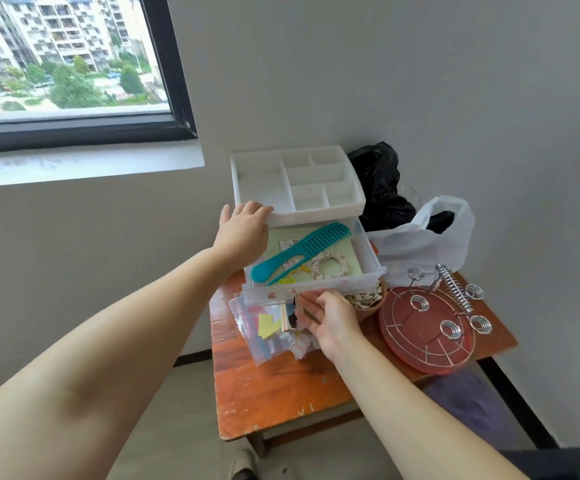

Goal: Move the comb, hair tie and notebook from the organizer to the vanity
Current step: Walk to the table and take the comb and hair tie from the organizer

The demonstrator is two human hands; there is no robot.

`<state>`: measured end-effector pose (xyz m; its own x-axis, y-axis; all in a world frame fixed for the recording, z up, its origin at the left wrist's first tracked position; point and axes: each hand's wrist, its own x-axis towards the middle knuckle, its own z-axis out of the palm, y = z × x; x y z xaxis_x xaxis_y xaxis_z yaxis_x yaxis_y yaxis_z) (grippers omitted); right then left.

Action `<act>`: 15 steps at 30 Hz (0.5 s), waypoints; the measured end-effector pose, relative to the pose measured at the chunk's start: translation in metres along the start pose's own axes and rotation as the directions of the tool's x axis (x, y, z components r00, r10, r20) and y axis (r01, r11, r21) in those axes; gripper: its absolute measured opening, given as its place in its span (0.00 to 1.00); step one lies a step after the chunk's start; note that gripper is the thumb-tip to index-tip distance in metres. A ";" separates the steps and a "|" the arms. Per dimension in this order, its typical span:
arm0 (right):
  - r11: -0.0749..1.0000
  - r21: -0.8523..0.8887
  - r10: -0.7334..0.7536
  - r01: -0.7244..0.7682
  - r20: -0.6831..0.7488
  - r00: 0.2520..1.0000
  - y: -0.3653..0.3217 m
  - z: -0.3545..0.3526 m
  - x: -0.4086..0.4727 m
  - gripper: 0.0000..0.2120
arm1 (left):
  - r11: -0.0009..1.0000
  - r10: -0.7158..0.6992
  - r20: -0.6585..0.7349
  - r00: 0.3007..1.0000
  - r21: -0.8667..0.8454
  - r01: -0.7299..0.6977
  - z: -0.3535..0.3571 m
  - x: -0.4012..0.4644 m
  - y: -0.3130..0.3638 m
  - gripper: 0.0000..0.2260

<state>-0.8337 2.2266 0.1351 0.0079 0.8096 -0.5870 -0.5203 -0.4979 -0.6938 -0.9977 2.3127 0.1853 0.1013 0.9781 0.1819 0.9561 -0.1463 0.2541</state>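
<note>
A white plastic organizer point(344, 199) stands on a small orange table point(274, 386). Its drawer point(368, 258) is pulled out. A teal comb point(299, 251) lies diagonally across the drawer. Beside it sits a pale patterned hair tie point(328, 268). Both rest on a light green notebook point(351, 251) with cartoon stickers. My left hand point(243, 230) presses on the organizer's top front-left corner. My right hand point(330, 318) grips the drawer's front edge from below, fingers curled under it.
Clear zip bags point(268, 327) with small items lie under the drawer front. A bowl of small pale pieces point(368, 299) sits at the right. A red round tray point(423, 337) holds wire spirals. White point(430, 237) and black point(378, 181) plastic bags stand against the wall.
</note>
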 end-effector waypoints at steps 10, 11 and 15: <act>0.237 -0.867 -0.354 0.438 0.343 0.870 -0.124 -0.016 -0.007 0.10 | 0.989 0.105 0.291 0.951 0.070 -0.131 0.018 -0.024 0.033 0.22; 0.040 -0.905 -0.369 0.423 0.380 0.848 -0.127 -0.007 -0.001 0.10 | 0.993 0.069 0.301 0.951 0.074 -0.095 0.021 -0.020 0.035 0.23; -0.485 -0.849 -0.195 0.212 0.341 0.920 -0.108 0.017 0.028 0.14 | 0.993 -0.012 0.320 0.947 0.114 -0.026 0.030 -0.004 0.040 0.22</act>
<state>-0.7919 2.3083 0.2001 -0.1825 0.9476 -0.2623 0.9786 0.1491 -0.1421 -0.9519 2.3074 0.1662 0.1723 0.9757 -0.1350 0.9783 -0.1535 0.1392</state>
